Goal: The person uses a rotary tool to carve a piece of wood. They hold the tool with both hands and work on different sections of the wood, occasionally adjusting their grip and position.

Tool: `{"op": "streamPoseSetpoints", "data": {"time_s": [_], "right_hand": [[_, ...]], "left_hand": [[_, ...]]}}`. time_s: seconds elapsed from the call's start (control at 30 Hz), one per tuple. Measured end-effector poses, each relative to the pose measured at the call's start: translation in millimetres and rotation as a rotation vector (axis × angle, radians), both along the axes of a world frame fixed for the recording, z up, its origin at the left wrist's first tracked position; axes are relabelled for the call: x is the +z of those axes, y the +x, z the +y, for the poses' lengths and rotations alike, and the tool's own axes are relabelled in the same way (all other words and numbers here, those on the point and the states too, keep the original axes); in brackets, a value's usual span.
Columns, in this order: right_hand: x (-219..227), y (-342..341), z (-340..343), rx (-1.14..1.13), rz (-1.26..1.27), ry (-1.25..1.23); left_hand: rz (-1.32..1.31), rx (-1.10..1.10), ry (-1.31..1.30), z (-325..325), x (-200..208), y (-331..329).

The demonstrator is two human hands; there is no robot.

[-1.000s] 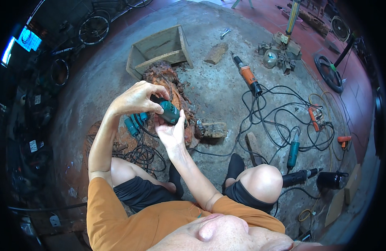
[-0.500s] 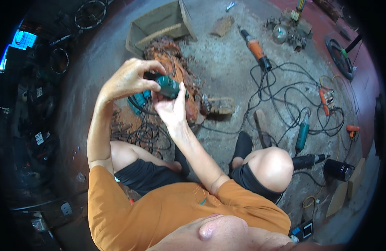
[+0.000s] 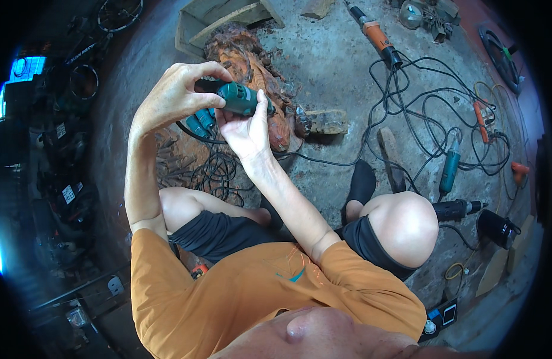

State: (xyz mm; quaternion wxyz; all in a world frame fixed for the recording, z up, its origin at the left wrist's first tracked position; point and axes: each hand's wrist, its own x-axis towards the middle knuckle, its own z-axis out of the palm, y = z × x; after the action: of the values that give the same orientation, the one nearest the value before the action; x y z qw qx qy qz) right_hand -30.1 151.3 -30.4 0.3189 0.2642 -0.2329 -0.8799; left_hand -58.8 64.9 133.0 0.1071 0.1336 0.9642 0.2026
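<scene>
Both my hands hold a dark green handheld power tool (image 3: 238, 99), likely a rotary or die grinder, above a reddish-brown carved wood piece (image 3: 243, 57). My left hand (image 3: 174, 99) has its thumb and fingers closed at the tool's rear end, where a black part shows between them. My right hand (image 3: 249, 130) supports the body from below, thumb along its side. The tool's front end is mostly hidden behind my right fingers. Just below the tool, two teal tools (image 3: 199, 122) lie beside the wood, partly covered by my left hand and wrist.
A wooden box (image 3: 192, 30) stands behind the carving. Coiled black cables (image 3: 219, 176) lie near my left knee. To the right are an orange grinder (image 3: 379, 39), a teal tool (image 3: 450, 167), a wooden bar (image 3: 391, 158) and tangled cords. A wood block (image 3: 327, 122) sits beside the carving.
The view has shifted, so the floor things at right sit differently in it. Both hands keep their hold on the green tool, which now lies somewhat more level.
</scene>
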Motion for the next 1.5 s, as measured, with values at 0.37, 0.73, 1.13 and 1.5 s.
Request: {"op": "streamPoseSetpoints", "data": {"time_s": [0.37,0.73,1.13,1.5], "right_hand": [[5.7,7.0,6.2,-0.016,0.007,0.030],[22.6,14.6,12.2,-0.016,-0.023,0.018],[26.6,61.9,-24.5,0.154,0.163,0.041],[-6.9,96.5,-52.3,0.328,0.319,0.144]], "left_hand": [[-0.031,-0.024,0.037,3.8,2.3,0.4],[-0.153,0.061,0.067,-3.0,16.8,6.7],[-0.013,0.401,0.146,-45.6,16.5,111.5],[-0.134,0.366,0.078,-68.8,-8.9,152.1]]}}
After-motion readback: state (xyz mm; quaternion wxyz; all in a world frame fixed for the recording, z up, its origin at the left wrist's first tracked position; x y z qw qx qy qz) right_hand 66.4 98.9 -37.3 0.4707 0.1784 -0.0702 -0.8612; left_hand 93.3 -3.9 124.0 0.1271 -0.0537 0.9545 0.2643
